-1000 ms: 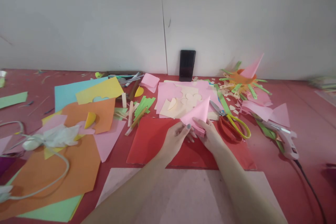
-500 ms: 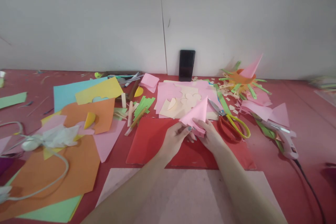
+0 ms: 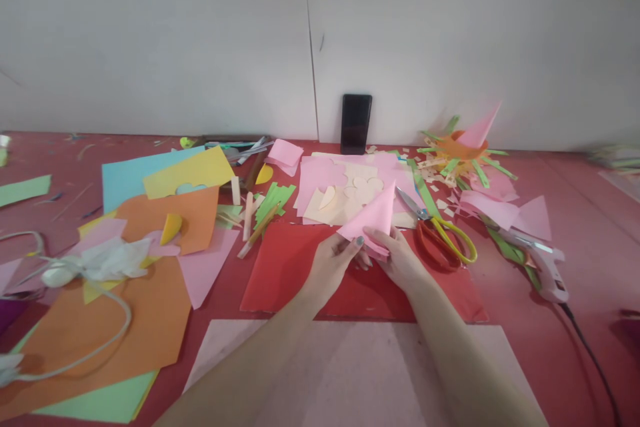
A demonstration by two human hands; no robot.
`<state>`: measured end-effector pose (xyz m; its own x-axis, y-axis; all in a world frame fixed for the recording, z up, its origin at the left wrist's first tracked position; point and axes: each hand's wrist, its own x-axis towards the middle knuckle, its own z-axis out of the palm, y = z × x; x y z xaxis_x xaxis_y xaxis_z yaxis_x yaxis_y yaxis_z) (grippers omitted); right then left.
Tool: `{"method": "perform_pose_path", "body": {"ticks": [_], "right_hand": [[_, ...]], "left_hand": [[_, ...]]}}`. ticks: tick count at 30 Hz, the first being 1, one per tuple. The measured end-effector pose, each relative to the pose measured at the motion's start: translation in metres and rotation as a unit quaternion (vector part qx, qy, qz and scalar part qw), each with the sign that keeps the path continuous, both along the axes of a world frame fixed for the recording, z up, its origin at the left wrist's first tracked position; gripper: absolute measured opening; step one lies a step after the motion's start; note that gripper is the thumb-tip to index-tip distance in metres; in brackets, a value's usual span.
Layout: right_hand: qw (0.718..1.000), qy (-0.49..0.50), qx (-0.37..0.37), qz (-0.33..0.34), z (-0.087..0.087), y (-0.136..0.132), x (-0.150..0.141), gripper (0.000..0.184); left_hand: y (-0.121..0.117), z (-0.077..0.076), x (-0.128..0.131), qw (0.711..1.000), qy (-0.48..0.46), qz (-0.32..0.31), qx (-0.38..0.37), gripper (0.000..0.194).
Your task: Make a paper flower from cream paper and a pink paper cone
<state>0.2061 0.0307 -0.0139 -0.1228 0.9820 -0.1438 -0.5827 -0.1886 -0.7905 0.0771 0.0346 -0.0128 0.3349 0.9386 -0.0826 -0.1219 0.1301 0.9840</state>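
A sheet of pink paper, rolled into a cone with its tip pointing up, is held between my two hands. My left hand pinches its lower left edge, thumb on the near side. On the other side, my right hand grips the lower right part, fingers closed on the paper. Both hands are above a red board. Scissors with yellow and red handles lie just right of my right hand. Behind the cone are cream paper cutouts on pink sheets.
A black phone leans on the wall. An orange and green paper piece with a pink cone stands back right. A glue gun with a cord lies right. Coloured sheets and a white cable cover the left.
The pink paper has shifted slightly in my fingers, its left corner now reaching a little further left. Both hands stay in nearly the same place.
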Motion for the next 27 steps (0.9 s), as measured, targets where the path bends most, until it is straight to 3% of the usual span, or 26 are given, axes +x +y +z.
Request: {"method": "perform_pose_path", "body": {"ticks": [11,27], "right_hand": [[0.998,-0.006,-0.033,-0.05,-0.0093,0.0033,0.0016,0.022],[0.998,-0.007,-0.042,-0.048,-0.0072,0.0032,0.0019,0.022]], "left_hand": [[0.001,-0.0006,0.0001,1.0,0.009,0.006,-0.003,0.026],[-0.0002,-0.0019,-0.0012,0.998,0.064,0.008,0.016,0.029]]}}
